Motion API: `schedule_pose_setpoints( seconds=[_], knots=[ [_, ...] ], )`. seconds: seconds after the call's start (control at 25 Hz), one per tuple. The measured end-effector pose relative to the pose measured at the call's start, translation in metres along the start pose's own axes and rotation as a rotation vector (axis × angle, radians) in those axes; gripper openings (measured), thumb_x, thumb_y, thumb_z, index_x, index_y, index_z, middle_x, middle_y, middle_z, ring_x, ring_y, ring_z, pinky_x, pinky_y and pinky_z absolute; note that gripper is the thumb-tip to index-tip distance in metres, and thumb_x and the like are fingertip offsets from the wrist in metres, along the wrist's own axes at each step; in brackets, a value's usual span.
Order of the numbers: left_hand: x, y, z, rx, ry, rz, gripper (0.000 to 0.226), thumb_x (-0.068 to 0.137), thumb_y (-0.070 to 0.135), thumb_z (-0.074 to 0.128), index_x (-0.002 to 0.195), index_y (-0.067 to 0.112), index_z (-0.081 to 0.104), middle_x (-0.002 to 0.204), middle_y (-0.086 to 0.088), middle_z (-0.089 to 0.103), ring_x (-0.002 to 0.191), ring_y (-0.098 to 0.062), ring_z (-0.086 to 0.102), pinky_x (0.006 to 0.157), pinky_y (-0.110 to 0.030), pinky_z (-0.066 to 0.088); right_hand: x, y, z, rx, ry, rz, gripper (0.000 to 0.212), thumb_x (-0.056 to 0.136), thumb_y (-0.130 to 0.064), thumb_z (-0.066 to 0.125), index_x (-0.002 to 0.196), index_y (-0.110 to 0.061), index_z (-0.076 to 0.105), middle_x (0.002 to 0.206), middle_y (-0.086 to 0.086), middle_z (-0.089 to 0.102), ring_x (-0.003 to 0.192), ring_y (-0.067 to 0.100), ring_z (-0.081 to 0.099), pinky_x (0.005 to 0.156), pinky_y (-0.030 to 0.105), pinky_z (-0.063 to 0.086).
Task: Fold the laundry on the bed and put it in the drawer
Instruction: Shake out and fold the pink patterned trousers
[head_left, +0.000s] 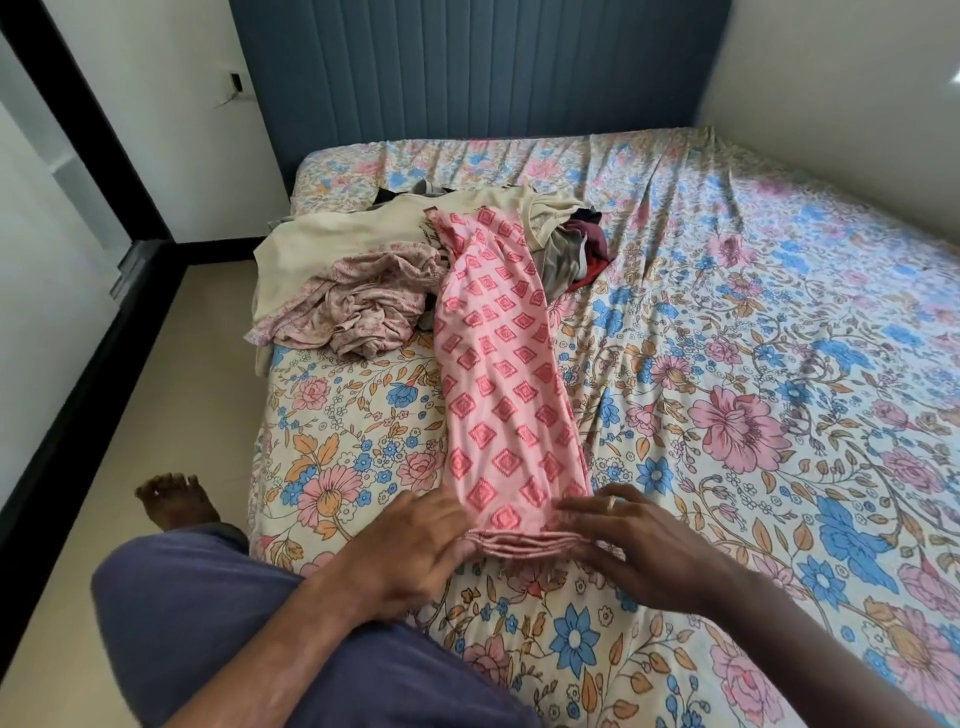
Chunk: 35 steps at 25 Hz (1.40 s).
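Between left hand (415, 540) and right hand (631, 545) lies pink garment (501, 364).

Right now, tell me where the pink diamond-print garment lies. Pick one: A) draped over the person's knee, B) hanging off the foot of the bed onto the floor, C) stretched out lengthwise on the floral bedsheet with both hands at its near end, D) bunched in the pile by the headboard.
C: the pink diamond-print garment lies folded in a long strip on the floral bedsheet, with the left hand and right hand at its near hem.
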<state>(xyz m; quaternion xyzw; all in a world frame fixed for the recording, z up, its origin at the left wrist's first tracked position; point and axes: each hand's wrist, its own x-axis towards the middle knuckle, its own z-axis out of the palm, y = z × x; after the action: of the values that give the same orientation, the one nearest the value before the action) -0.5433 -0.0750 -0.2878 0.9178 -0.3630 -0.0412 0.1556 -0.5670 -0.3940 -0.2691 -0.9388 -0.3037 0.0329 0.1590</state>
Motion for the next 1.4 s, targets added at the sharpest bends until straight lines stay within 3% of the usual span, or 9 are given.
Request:
schedule_pose_setpoints(
  seconds=[0.12, 0.28, 0.48, 0.6, 0.68, 0.88, 1.2, 1.28, 1.4],
  knots=[
    [-0.015, -0.001, 0.002, 0.026, -0.058, 0.049, 0.052, 0.093, 0.059, 0.041, 0.135, 0.03, 0.051, 0.139, 0.015, 0.055, 0.128, -0.001, 0.046, 0.111, -0.033, 0.035, -0.003, -0.013, 0.006, 0.108, -0.003, 0.015, 0.056, 0.103, -0.061, 0.025, 0.133, -0.031, 0.063, 0.133, -0.024, 0.058, 0.111, -0.027, 0.044, 0.101, 0.004, 0.023],
    [-0.011, -0.004, -0.013, -0.387, 0.017, -0.096, 0.036, 0.091, 0.023, 0.057, 0.125, 0.03, 0.066, 0.119, 0.02, 0.068, 0.111, 0.005, 0.057, 0.098, -0.022, 0.047, -0.001, -0.008, 0.013, 0.219, 0.212, -0.013, 0.04, 0.108, -0.05, 0.037, 0.121, -0.027, 0.066, 0.118, -0.025, 0.065, 0.106, -0.008, 0.06, 0.093, 0.014, 0.045],
    [-0.012, -0.003, -0.041, -0.807, -0.183, -0.24, 0.028, 0.095, 0.007, 0.065, 0.121, 0.018, 0.07, 0.111, 0.005, 0.074, 0.104, -0.009, 0.067, 0.09, -0.024, 0.054, 0.001, -0.018, 0.003, 0.495, 0.186, 0.126, 0.039, 0.106, -0.048, 0.041, 0.105, -0.02, 0.068, 0.087, -0.008, 0.073, 0.077, 0.011, 0.072, 0.065, 0.035, 0.061],
    [0.018, -0.01, -0.057, -1.047, -0.02, -0.399, 0.018, 0.098, 0.006, 0.058, 0.111, 0.01, 0.069, 0.101, -0.004, 0.075, 0.099, -0.02, 0.071, 0.087, -0.035, 0.057, 0.035, -0.02, -0.023, 0.877, 0.32, 0.322, 0.019, 0.107, -0.018, 0.048, 0.12, -0.015, 0.062, 0.088, 0.01, 0.076, 0.079, 0.023, 0.078, 0.064, 0.038, 0.064],
    [0.048, -0.018, -0.061, -1.111, 0.159, -0.554, 0.014, 0.099, 0.014, 0.06, 0.11, 0.012, 0.068, 0.097, -0.006, 0.076, 0.096, -0.027, 0.073, 0.083, -0.044, 0.061, 0.063, -0.013, -0.04, 1.005, 0.405, 0.454, 0.022, 0.107, -0.021, 0.049, 0.126, -0.012, 0.054, 0.085, 0.013, 0.077, 0.075, 0.028, 0.077, 0.06, 0.036, 0.063],
    [0.072, -0.011, -0.03, -1.064, 0.416, -0.847, 0.031, 0.092, 0.023, 0.072, 0.119, 0.016, 0.058, 0.103, -0.007, 0.075, 0.075, -0.015, 0.076, 0.056, -0.028, 0.06, 0.083, 0.0, -0.022, 1.008, 0.337, 0.709, 0.036, 0.102, -0.028, 0.06, 0.134, -0.023, 0.046, 0.089, 0.006, 0.078, 0.074, 0.021, 0.077, 0.06, 0.035, 0.062],
    [0.077, -0.005, -0.012, -0.964, 0.744, -0.714, 0.03, 0.096, 0.011, 0.066, 0.121, 0.023, 0.055, 0.109, -0.003, 0.071, 0.079, -0.006, 0.073, 0.054, -0.022, 0.058, 0.078, 0.002, -0.012, 0.953, 0.396, 0.674, 0.037, 0.096, -0.009, 0.066, 0.13, -0.023, 0.066, 0.117, 0.004, 0.071, 0.079, 0.012, 0.077, 0.06, 0.032, 0.063],
    [0.075, -0.007, -0.003, -0.744, 0.747, -0.699, 0.033, 0.098, 0.029, 0.062, 0.129, 0.021, 0.054, 0.122, -0.007, 0.066, 0.093, -0.009, 0.069, 0.063, -0.028, 0.061, 0.078, 0.001, -0.007, 0.706, 0.409, 0.718, 0.038, 0.098, -0.018, 0.067, 0.135, -0.028, 0.062, 0.122, 0.006, 0.069, 0.084, 0.01, 0.076, 0.062, 0.029, 0.062],
    [0.08, -0.01, 0.011, -0.274, 0.605, -0.401, 0.062, 0.097, 0.062, 0.038, 0.145, 0.023, 0.045, 0.149, -0.004, 0.05, 0.131, -0.019, 0.051, 0.106, -0.05, 0.043, 0.082, 0.001, 0.009, 0.278, 0.455, 0.529, 0.044, 0.103, -0.045, 0.05, 0.147, -0.036, 0.049, 0.161, -0.006, 0.039, 0.133, 0.015, 0.054, 0.105, 0.049, 0.049]
  ],
)
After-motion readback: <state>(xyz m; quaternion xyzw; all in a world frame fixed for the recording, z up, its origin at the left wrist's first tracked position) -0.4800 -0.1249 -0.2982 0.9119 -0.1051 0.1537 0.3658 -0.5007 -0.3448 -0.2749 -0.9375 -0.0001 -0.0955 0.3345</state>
